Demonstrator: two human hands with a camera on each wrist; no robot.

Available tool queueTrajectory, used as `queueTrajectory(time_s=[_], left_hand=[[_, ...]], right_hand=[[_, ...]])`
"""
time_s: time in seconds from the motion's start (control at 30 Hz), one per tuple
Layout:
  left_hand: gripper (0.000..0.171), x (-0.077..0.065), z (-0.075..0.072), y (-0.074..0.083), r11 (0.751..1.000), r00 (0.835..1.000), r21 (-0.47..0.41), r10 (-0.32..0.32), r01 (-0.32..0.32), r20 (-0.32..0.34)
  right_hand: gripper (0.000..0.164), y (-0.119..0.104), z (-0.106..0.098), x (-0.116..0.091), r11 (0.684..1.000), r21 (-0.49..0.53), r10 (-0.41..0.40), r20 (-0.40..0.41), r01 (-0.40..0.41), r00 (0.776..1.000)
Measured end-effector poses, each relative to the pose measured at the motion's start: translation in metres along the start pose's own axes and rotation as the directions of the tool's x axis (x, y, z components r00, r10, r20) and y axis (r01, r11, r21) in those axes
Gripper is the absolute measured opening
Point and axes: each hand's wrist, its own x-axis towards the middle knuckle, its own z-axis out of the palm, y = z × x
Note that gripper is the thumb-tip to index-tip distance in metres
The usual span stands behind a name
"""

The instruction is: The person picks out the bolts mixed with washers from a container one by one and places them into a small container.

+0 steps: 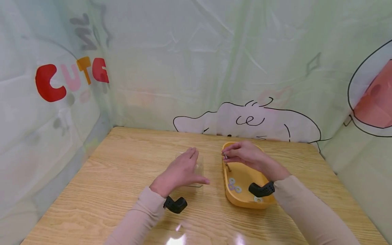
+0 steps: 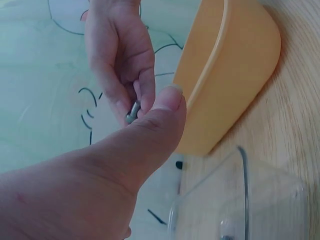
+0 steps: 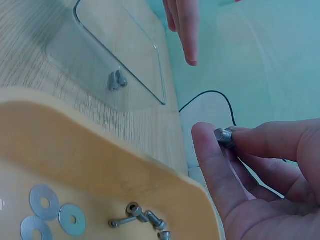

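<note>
My right hand (image 1: pixel 246 154) pinches a small metal bolt (image 3: pixel 224 136) between thumb and fingers, above the far left side of a yellow tray (image 1: pixel 227 183). In the right wrist view the bolt's round head faces the camera. My left hand (image 1: pixel 182 168) hovers over a clear plastic box (image 3: pixel 92 41), fingers straight, thumb spread to the right, holding nothing. It hides much of the box in the head view. A bolt (image 3: pixel 121 78) lies inside the box, with its reflection or a second one beside it. Several bolts (image 3: pixel 155 220) lie in the tray below my right hand.
Flat washers (image 3: pixel 43 202) lie at the tray's near left, and another washer (image 1: pixel 258 199) sits near its front. Tray and box stand side by side on a wooden table (image 1: pixel 122 163). A printed curtain (image 1: pixel 183 68) hangs behind and along the sides.
</note>
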Motion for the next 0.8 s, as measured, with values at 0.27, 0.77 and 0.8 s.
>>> queueTrajectory(time_s=[0.27,0.77,0.8], left_hand=[[0.115,-0.008,-0.001,-0.015,0.998,0.999,-0.030,-0.049,0.049,-0.008],[0.113,-0.019,0.006,-0.039,0.989,0.993,-0.094,-0.117,0.115,-0.008],[0.113,-0.020,0.007,-0.040,0.988,0.993,-0.098,-0.120,0.119,-0.009]], right_hand=[[0.033,-0.002,0.011,0.006,1.000,0.009,-0.027,0.059,0.026,0.998],[0.028,-0.007,0.042,0.024,0.999,-0.025,-0.041,0.123,0.044,0.992],[0.028,-0.008,0.045,0.025,0.999,-0.028,-0.041,0.126,0.044,0.991]])
